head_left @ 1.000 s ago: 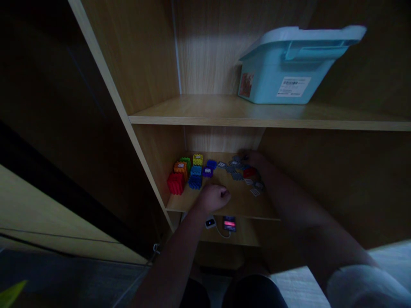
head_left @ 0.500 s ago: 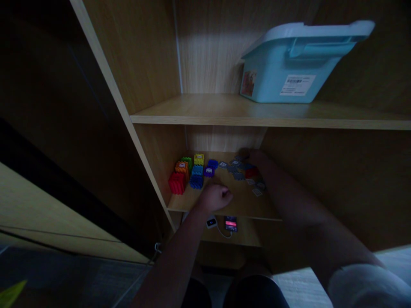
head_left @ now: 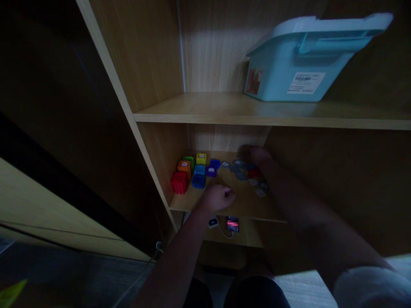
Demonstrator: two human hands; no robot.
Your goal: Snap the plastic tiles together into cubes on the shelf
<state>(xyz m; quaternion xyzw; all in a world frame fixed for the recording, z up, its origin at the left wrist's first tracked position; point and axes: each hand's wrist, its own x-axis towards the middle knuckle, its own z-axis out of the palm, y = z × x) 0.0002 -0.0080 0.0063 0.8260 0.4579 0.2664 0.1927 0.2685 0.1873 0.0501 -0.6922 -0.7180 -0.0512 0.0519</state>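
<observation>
- Low on the middle shelf (head_left: 244,207), your hands work well apart: the left hand (head_left: 218,197) curls into a loose fist near the front edge, nothing visible in it.
- Your right hand (head_left: 259,156) reaches to the back, beside the gray pieces (head_left: 238,170); its fingers sink into shadow, and whether they grip anything cannot be told.
- The gray pieces lie loosely spread right of center, a red piece (head_left: 253,173) at their right, close under your forearm.
- Handled well, such thin-looking pieces would probably want a light fingertip pinch at the edge, one at a time; a raised right wrist should spare the red piece a knock.
- At left, colored stacks, among them a red stack (head_left: 179,183) and a yellow stack (head_left: 201,159), stand near enough to call for a careful left elbow.
- Above you, the blue bin (head_left: 289,64) carries a white label (head_left: 306,83) with a barcode, its print too small to read; white marks on the pieces are equally illegible, and the phone (head_left: 232,223) shows a pixelated screen.
</observation>
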